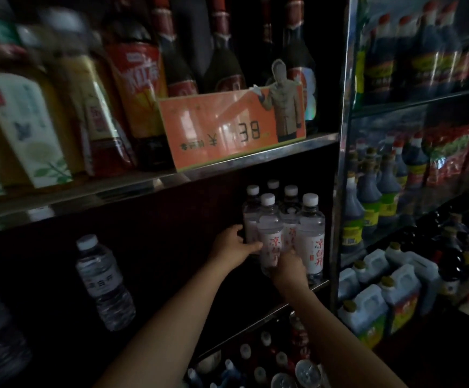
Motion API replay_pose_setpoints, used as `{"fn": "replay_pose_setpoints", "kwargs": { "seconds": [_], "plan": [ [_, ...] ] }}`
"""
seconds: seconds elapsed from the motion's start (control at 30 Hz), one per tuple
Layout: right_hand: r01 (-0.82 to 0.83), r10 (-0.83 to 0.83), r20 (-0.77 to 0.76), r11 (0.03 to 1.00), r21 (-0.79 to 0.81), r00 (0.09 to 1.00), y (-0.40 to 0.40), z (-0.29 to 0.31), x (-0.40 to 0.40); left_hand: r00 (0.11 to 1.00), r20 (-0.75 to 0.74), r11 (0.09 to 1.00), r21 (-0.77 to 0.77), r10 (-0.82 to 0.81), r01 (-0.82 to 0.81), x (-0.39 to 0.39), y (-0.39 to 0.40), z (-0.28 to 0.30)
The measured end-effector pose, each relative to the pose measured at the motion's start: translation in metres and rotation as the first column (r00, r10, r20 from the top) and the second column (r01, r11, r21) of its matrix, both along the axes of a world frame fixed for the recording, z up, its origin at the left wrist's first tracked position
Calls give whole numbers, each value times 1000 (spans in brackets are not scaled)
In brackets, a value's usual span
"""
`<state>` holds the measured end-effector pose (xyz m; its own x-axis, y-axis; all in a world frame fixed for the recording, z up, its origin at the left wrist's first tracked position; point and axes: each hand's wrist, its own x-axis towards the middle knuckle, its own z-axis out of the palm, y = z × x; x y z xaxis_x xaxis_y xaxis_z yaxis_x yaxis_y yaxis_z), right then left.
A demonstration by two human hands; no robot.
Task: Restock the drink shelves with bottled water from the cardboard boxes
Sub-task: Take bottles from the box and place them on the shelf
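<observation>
Now water bottle (269, 242) between left hand (234, 247), right hand (289, 268)

Both hands on front water bottle (269, 242) in a white-capped cluster at right end of dark middle shelf (318, 285). Left hand (234, 249) grips its left side, right hand (288, 268) holds low front. Lone clear bottle (103, 281) stands well apart left. Orange price card (227, 127) on shelf above.
</observation>
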<state>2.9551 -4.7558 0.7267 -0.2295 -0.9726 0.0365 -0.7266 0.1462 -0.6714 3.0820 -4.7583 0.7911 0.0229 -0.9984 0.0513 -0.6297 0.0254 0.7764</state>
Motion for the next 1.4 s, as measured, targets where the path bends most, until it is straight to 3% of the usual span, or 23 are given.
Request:
{"fn": "replay_pose_setpoints", "kwargs": {
  "seconds": [0.13,0.3,0.53,0.63,0.77,1.07,1.3,1.4],
  "plan": [
    [-123,120,157,992,6,980,29,23,11,997,-48,995,84,58,-54,40,33,4],
    [-440,439,53,898,8,897,70,59,53,989,-38,990,25,143,-142,93,97,26],
    [-673,674,-5,739,25,739,130,79,132,957,115,963,22,265,-269,178,206,32],
    [-768,769,-40,639,44,638,157,80,167,919,208,937,23,336,-348,205,263,35],
    [-867,868,-97,494,67,487,206,84,219,896,244,902,137,370,-410,243,335,36],
    [-982,988,-118,113,151,96,353,95,329,729,300,707,199,615,-679,301,526,35],
    [-964,976,-62,-196,178,-210,504,89,394,517,256,512,91,817,-854,321,700,17],
    [-941,948,-56,-302,154,-314,576,80,413,424,261,407,118,867,-906,314,773,10]
  ]
}}
